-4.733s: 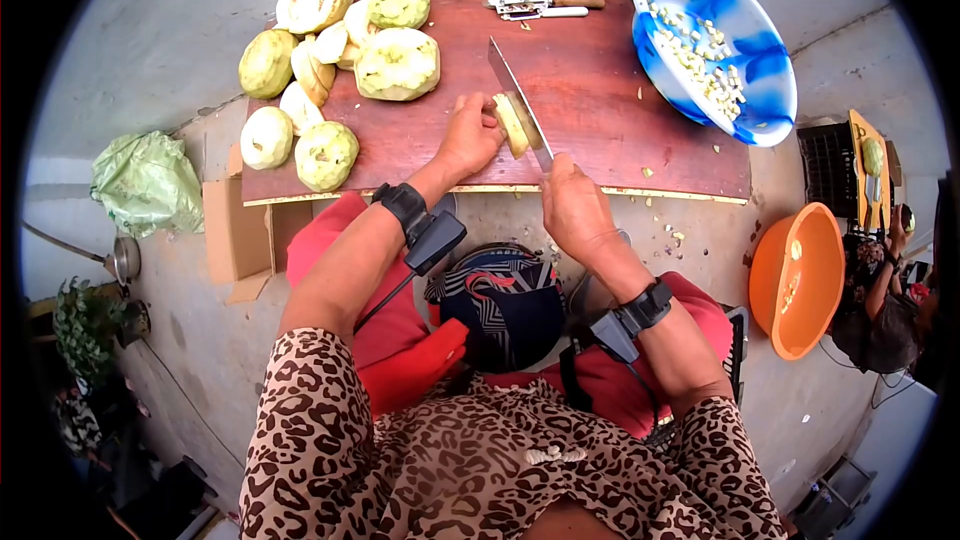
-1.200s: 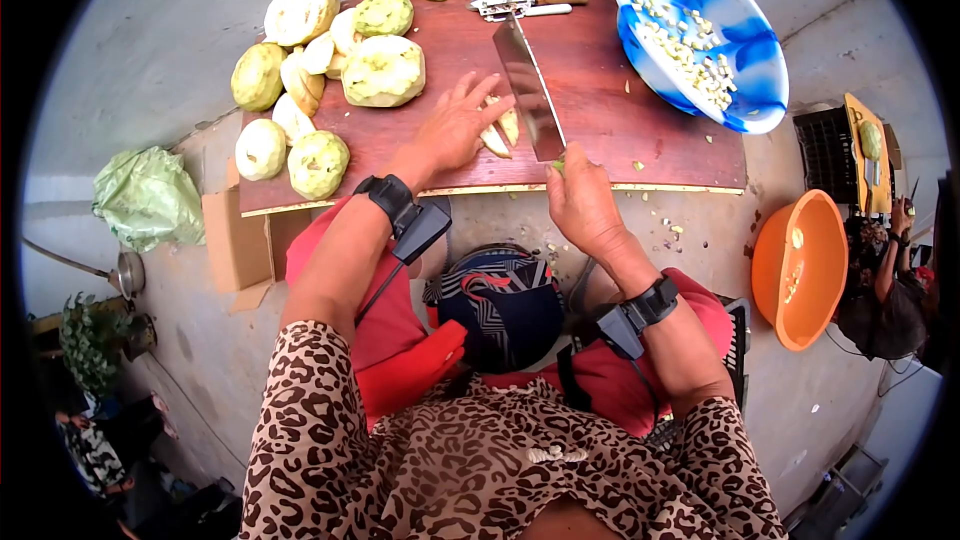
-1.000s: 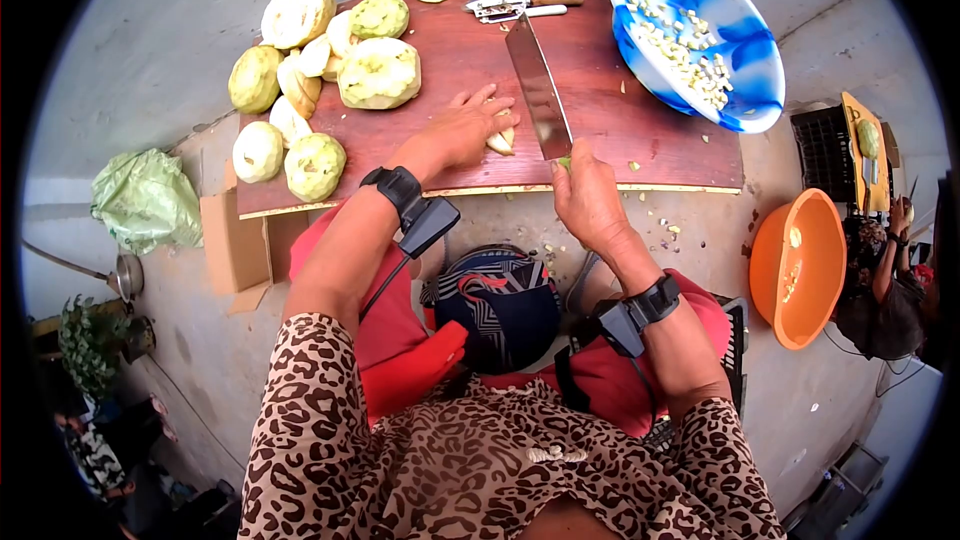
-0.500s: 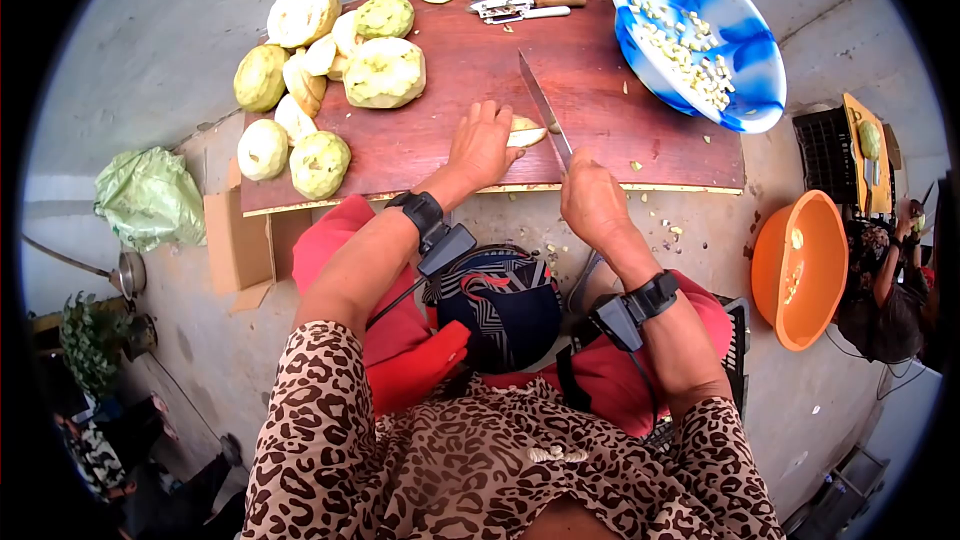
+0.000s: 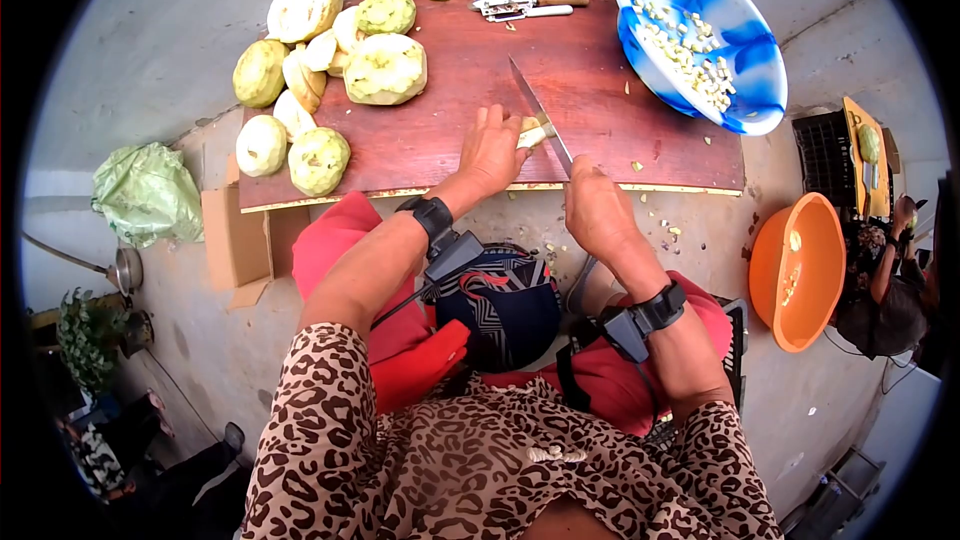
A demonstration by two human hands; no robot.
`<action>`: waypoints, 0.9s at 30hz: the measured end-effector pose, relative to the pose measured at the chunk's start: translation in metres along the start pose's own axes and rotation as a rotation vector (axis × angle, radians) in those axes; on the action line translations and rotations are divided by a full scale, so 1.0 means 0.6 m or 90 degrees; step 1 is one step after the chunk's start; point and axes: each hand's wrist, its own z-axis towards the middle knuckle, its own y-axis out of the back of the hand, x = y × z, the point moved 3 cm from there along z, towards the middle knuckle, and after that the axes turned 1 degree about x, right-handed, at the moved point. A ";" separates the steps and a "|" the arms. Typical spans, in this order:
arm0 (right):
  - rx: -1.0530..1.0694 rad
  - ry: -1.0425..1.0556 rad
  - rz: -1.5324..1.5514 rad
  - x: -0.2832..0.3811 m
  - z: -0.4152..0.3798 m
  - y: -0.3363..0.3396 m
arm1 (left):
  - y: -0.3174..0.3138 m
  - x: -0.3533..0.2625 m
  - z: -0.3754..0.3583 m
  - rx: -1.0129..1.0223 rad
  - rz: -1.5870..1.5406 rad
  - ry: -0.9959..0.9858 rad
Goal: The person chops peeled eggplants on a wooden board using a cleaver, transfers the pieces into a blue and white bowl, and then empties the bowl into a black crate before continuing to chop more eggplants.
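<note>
My right hand (image 5: 600, 205) is wrapped round the handle of a long knife (image 5: 530, 95), whose blade points up and left over the red-brown table. The blade lies against a pale, peeled vegetable piece (image 5: 531, 135) near the table's front edge. My left hand (image 5: 490, 152) presses that piece from its left side, fingers close together and partly covering it. Small cut bits lie to the right of the knife.
Several peeled, pale green vegetables (image 5: 385, 70) and cut chunks are heaped on the table's left. A peeler and small knife (image 5: 525, 6) lie at the back. A blue-and-white basin (image 5: 765, 60) holds diced pieces. An orange basin (image 5: 797, 315) stands at right, near another person.
My left hand has moved slightly right and turned, its fingers drawn in. The vegetable piece is now more slanted, and the knife has shifted slightly left at its tip.
</note>
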 end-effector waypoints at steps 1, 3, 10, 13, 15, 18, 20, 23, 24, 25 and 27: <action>-0.003 0.008 -0.003 0.000 0.000 -0.002 | -0.001 0.001 0.000 0.004 0.003 -0.002; 0.010 0.013 -0.006 0.001 0.003 -0.002 | -0.002 0.002 0.000 0.014 0.008 -0.006; -0.009 0.016 0.001 -0.019 0.026 -0.059 | 0.001 0.005 0.003 0.023 0.023 -0.026; -0.035 0.024 0.034 -0.028 0.025 -0.059 | -0.001 0.006 -0.001 0.017 0.016 -0.031; -0.038 0.019 0.041 -0.028 0.022 -0.053 | -0.001 0.004 -0.003 0.012 -0.001 -0.031; -0.048 0.031 0.031 -0.008 0.014 -0.032 | 0.008 0.005 -0.006 0.017 -0.026 -0.021; -0.059 0.045 0.024 0.004 0.007 -0.018 | 0.011 0.007 -0.006 0.035 -0.036 -0.011; -0.056 0.059 0.023 0.008 -0.002 -0.013 | 0.004 0.015 -0.006 0.014 -0.061 -0.024; -0.042 0.060 0.019 0.006 -0.003 -0.016 | 0.004 0.014 -0.006 0.012 -0.053 -0.028; -0.028 0.061 0.014 0.004 -0.004 -0.018 | 0.003 0.014 -0.006 0.010 -0.045 -0.031; -0.020 0.063 0.021 0.001 -0.002 -0.020 | 0.001 0.014 -0.006 0.004 -0.039 -0.039</action>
